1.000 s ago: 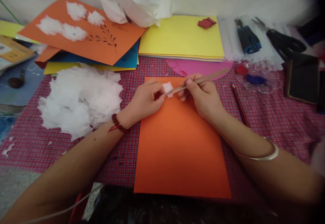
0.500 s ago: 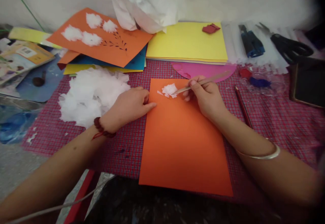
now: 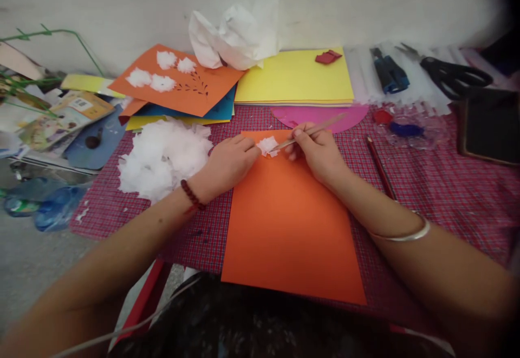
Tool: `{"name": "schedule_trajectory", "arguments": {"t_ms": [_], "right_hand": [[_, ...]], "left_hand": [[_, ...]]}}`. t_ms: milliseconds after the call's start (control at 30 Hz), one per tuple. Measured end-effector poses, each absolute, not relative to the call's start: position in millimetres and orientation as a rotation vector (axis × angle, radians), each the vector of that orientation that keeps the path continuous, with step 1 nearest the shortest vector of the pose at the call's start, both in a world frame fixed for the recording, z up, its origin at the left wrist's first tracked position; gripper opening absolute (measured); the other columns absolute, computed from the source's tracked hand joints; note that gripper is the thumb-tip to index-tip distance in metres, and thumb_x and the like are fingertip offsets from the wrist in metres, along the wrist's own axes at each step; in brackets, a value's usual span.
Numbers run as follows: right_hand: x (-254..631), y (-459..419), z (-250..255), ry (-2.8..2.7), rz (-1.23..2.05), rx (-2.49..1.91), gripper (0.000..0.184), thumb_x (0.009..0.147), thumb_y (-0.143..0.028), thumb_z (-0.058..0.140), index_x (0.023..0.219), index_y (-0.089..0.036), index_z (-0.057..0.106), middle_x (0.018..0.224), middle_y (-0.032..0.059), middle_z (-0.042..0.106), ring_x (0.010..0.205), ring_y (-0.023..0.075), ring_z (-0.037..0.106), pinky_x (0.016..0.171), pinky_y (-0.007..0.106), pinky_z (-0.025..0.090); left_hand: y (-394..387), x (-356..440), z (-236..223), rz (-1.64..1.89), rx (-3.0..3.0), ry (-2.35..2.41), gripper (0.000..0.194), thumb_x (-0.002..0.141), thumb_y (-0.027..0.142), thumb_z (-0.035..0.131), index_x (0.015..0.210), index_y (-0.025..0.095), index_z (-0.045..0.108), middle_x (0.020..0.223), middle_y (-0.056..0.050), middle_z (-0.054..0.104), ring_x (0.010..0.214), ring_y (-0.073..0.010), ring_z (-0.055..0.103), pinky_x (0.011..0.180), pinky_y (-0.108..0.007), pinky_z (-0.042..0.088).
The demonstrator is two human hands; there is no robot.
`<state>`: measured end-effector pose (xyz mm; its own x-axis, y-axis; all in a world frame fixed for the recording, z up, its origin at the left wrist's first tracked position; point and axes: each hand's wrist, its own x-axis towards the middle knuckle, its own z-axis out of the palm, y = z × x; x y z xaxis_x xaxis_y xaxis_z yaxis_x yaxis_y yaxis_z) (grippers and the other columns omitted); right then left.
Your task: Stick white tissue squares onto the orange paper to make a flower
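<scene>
An orange sheet of paper (image 3: 290,228) lies before me, with a small tuft of white paper (image 3: 268,145) near its top edge. My right hand (image 3: 319,155) is closed round a thin wooden stick (image 3: 325,123), whose lower tip touches the tuft's right side. From the other side, my left hand (image 3: 233,163) reaches over the sheet's left edge. Its fingers are drawn together at the tuft's left rim, and what they pinch, if anything, is hidden. Just left of that hand rests a heap of white tissue paper pieces (image 3: 158,155).
Behind the heap is an orange card with white paper flowers (image 3: 152,88). A yellow paper stack (image 3: 292,79) and crumpled white paper (image 3: 239,36) sit at the back. To the right are a pencil (image 3: 382,168), scissors (image 3: 450,71), blue-handled pliers (image 3: 389,71) and a dark slab (image 3: 487,125).
My left hand has moved right, from beside the sheet onto its edge, and now covers the small white scrap left of the tuft. The stick stays at the tuft. The camera view has shifted.
</scene>
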<state>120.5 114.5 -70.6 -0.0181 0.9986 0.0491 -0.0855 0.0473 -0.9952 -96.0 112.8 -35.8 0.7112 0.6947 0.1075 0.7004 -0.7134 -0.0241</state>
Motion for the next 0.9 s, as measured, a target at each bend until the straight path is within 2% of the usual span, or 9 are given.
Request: {"name": "schedule_trajectory", "arguments": {"t_ms": [167,367,500,633,767,900], "right_hand": [[119.5,116.1,-71.5,-1.192,1.242,-1.073,0.030,0.094,-0.042,0.064,0.076,-0.020,0.056,0.058,-0.0020,0.062,0.046,0.0088,0.055,0.048,0.022,0.047],[119.4,117.7,-72.4,-1.188,1.255,-1.083,0.029,0.095,-0.042,0.063,0.076,-0.021,0.056,0.058,-0.0026,0.061,0.046,0.0088,0.054,0.047,0.022,0.046],[119.4,116.8,-70.7,-1.188,1.259,-1.088,0.029,0.095,-0.043,0.063,0.076,-0.022,0.056,0.058,-0.0027,0.061,0.047,0.0095,0.054,0.048,0.023,0.046],[119.4,115.2,-68.8,-1.208,1.272,-1.075,0.030,0.094,-0.044,0.064,0.076,-0.022,0.056,0.059,-0.0026,0.061,0.048,0.0101,0.056,0.050,0.024,0.047],[119.0,114.1,-67.2,-1.299,1.261,-1.076,0.029,0.093,-0.039,0.066,0.073,-0.021,0.056,0.060,-0.0014,0.064,0.051,0.0103,0.058,0.053,0.023,0.049],[118.7,114.4,-68.3,-1.356,1.206,-1.074,0.026,0.092,-0.038,0.067,0.075,-0.021,0.058,0.064,-0.0008,0.066,0.051,0.0101,0.057,0.051,0.024,0.047]], "left_hand": [[122.6,-88.9,-46.5,-0.123,-2.757,-1.127,0.027,0.101,0.024,0.044,0.092,0.014,0.067,0.094,-0.012,0.067,0.093,-0.0260,0.059,0.076,-0.037,0.045],[127.3,-83.0,-49.5,-0.211,-2.821,-1.213,0.019,0.095,0.018,0.047,0.084,0.016,0.063,0.091,-0.011,0.067,0.091,-0.0243,0.060,0.074,-0.035,0.044],[132.1,-78.7,-51.1,-0.470,-2.918,-1.507,0.010,0.084,0.017,0.053,0.075,0.018,0.056,0.078,-0.005,0.064,0.075,-0.0183,0.057,0.065,-0.031,0.038],[139.5,-75.5,-49.5,-0.610,-2.983,-1.880,0.011,0.079,0.022,0.055,0.068,0.019,0.056,0.064,0.000,0.058,0.058,-0.0128,0.048,0.055,-0.028,0.029],[146.6,-73.1,-47.0,-0.611,-3.013,-2.043,0.013,0.075,0.022,0.058,0.063,0.019,0.056,0.058,0.001,0.055,0.055,-0.0117,0.044,0.053,-0.028,0.026],[150.9,-73.0,-47.7,-0.665,-2.949,-2.114,0.012,0.075,0.024,0.060,0.065,0.019,0.056,0.060,0.001,0.056,0.056,-0.0124,0.046,0.053,-0.028,0.028]]}}
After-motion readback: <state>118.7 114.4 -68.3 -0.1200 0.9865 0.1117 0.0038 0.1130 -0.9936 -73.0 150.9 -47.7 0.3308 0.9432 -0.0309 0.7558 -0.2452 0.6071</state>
